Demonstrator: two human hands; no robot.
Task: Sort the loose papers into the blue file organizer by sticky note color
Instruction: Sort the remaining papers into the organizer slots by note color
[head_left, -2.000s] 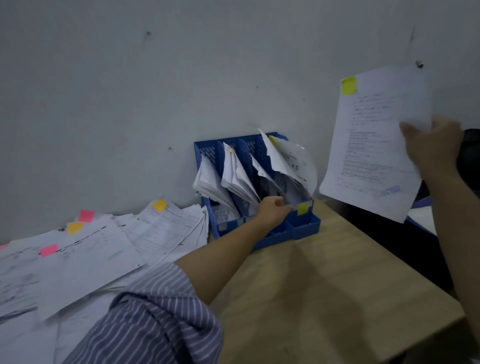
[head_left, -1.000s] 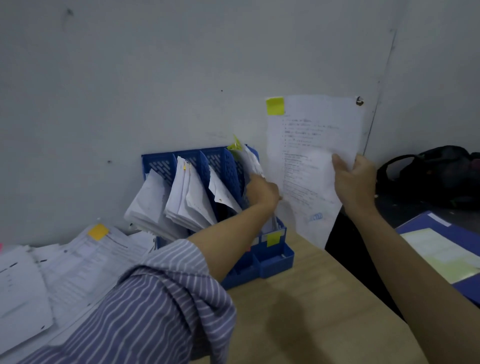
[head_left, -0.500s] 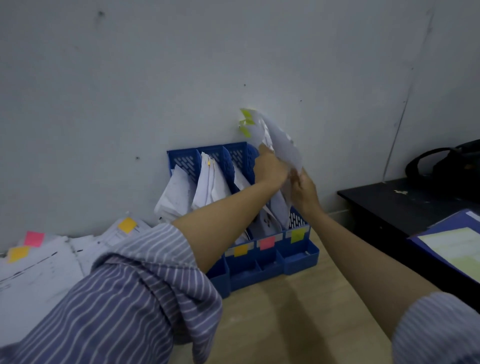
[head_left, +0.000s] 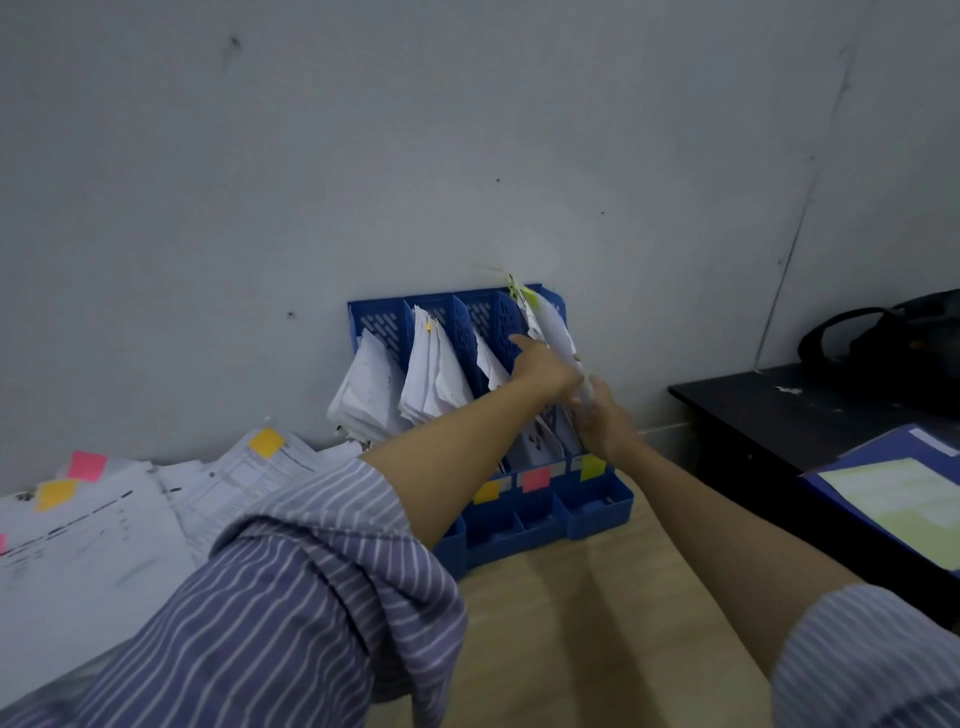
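Note:
The blue file organizer (head_left: 597, 512) stands against the wall with several slots of white sheets. Orange, pink and yellow-green labels mark its front. In the rightmost slot, above the yellow-green label (head_left: 592, 466), stands a bundle of yellow-tagged papers (head_left: 553, 327). My left hand (head_left: 543, 366) presses on the bundle's left side, index finger stretched out. My right hand (head_left: 602, 415) grips the bundle's lower edge from the right. Loose papers (head_left: 104, 519) with orange and pink sticky notes lie in a pile at the left of the wooden table.
A black side table (head_left: 779, 415) stands at the right with a black bag (head_left: 893, 338) on it. A blue folder (head_left: 893, 493) with a pale sheet lies at the right edge. The wall is close behind the organizer.
My right hand brought the yellow-tagged sheet from up high into the rightmost slot. Both hands have since pushed the bundle lower into that slot.

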